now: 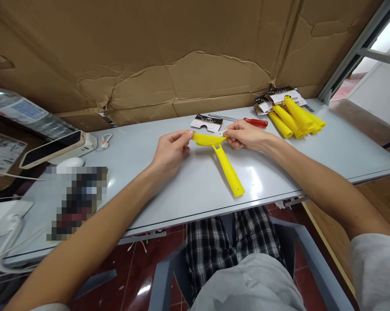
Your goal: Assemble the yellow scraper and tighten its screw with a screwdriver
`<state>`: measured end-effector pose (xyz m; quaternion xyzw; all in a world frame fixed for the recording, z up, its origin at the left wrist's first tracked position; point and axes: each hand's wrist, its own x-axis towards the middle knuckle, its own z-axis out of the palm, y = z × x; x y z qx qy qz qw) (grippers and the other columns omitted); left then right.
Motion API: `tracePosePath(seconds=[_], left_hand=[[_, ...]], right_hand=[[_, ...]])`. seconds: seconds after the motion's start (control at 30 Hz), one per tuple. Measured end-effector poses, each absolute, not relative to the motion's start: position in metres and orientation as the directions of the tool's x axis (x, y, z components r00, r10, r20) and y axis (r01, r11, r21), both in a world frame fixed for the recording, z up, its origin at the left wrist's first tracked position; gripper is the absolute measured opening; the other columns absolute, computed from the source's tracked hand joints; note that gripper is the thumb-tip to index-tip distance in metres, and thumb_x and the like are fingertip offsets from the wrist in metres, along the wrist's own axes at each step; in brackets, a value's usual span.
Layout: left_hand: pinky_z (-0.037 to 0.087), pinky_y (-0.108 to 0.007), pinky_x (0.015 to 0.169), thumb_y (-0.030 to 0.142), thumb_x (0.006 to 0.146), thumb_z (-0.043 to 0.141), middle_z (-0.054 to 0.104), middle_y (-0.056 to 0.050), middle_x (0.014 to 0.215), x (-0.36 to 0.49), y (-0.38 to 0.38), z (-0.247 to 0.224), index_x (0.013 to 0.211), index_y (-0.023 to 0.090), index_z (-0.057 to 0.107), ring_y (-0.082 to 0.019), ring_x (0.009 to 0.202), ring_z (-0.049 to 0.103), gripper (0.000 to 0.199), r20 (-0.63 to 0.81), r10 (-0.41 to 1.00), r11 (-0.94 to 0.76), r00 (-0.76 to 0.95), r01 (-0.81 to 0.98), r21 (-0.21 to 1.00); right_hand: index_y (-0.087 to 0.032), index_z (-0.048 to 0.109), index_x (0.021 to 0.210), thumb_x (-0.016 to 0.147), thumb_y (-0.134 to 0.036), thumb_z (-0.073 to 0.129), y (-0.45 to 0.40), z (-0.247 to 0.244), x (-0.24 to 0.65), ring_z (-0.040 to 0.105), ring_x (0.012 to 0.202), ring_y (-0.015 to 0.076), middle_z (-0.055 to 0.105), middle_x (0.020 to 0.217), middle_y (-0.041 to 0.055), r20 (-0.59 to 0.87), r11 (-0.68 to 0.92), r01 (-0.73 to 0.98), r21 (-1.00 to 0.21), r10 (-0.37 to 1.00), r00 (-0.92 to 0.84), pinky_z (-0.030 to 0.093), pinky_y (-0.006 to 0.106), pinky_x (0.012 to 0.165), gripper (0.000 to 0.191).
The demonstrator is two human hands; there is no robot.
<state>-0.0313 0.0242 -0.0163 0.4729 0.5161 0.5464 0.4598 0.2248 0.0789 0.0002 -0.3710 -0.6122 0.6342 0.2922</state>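
Carefully, a yellow plastic T-shaped handle [229,172] is being pinched at both crossbar ends between the nearly closed fingers of the left hand [170,152] and right hand [246,136], its stem angled nearward over the grey tabletop [195,194].

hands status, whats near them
Left hand and right hand pinching the ends of a yellow plastic T-shaped piece. Red-handled screwdriver just beyond right hand, apart from it. Yellow pieces piled further right.
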Motion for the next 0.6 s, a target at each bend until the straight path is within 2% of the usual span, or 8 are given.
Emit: tracePosePath(seconds=[0.1, 0.17, 0.3, 0.5, 0.6], left_hand=[[0.041, -0.025, 0.056, 0.033, 0.087, 0.091, 0.064, -0.001, 0.081, -0.0327, 0.0244, -0.0119, 0.09, 0.023, 0.084, -0.012, 0.067, 0.051, 0.012, -0.021, 0.989, 0.003, -0.149, -0.123, 0.992], [0.04, -0.022, 0.054, 0.031, 0.085, 0.092, 0.068, -0.002, 0.083, -0.0321, 0.0238, -0.0103, 0.089, 0.021, 0.083, -0.011, 0.068, 0.055, 0.014, -0.068, 0.988, 0.046, -0.136, -0.16, 0.986], [0.045, -0.022, 0.055, 0.032, 0.08, 0.095, 0.077, -0.007, 0.089, -0.0283, 0.0211, -0.0095, 0.09, 0.017, 0.08, -0.011, 0.068, 0.062, 0.024, -0.099, 0.993, 0.092, -0.061, -0.114, 0.989], [0.048, -0.026, 0.053, 0.041, 0.081, 0.095, 0.083, -0.011, 0.093, -0.0249, 0.0152, -0.0069, 0.098, 0.018, 0.077, -0.016, 0.066, 0.07, 0.034, 0.01, 1.0, -0.011, 0.024, 0.054, 0.999], [0.049, -0.027, 0.05, 0.044, 0.082, 0.094, 0.081, -0.009, 0.093, -0.0263, 0.0149, -0.0072, 0.098, 0.019, 0.079, -0.017, 0.067, 0.07, 0.033, 0.08, 0.997, -0.081, 0.01, 0.123, 0.989]], right_hand=[[-0.017, 0.055, 0.065, 0.104, -0.006, 0.063, 0.0791, 0.0006, 0.2253, 0.042, 0.047, 0.0054, 0.053, 0.061, 0.0005, -0.12, -0.088, 0.084, -0.993, 0.832, -0.542, 0.031, 0.019, 0.042, 0.041], [-0.016, 0.055, 0.064, 0.105, -0.006, 0.06, 0.0795, 0.0004, 0.2253, 0.043, 0.047, 0.0053, 0.053, 0.061, 0.001, -0.122, -0.086, 0.091, -0.992, 0.836, -0.535, 0.031, 0.019, 0.042, 0.043], [-0.016, 0.055, 0.061, 0.107, -0.007, 0.058, 0.0806, -0.0013, 0.2249, 0.041, 0.046, 0.0059, 0.051, 0.059, 0.0011, -0.115, -0.073, 0.099, -0.992, 0.838, -0.534, 0.031, 0.02, 0.042, 0.046], [-0.017, 0.054, 0.063, 0.104, -0.004, 0.058, 0.0792, 0.0006, 0.2246, 0.04, 0.046, 0.0059, 0.051, 0.061, 0.0007, -0.123, -0.088, 0.09, -0.992, 0.833, -0.539, 0.029, 0.021, 0.041, 0.044], [-0.017, 0.053, 0.064, 0.102, -0.001, 0.056, 0.0779, 0.0021, 0.2249, 0.041, 0.046, 0.0048, 0.052, 0.062, 0.0005, -0.126, -0.096, 0.084, -0.992, 0.832, -0.541, 0.029, 0.019, 0.041, 0.041]])
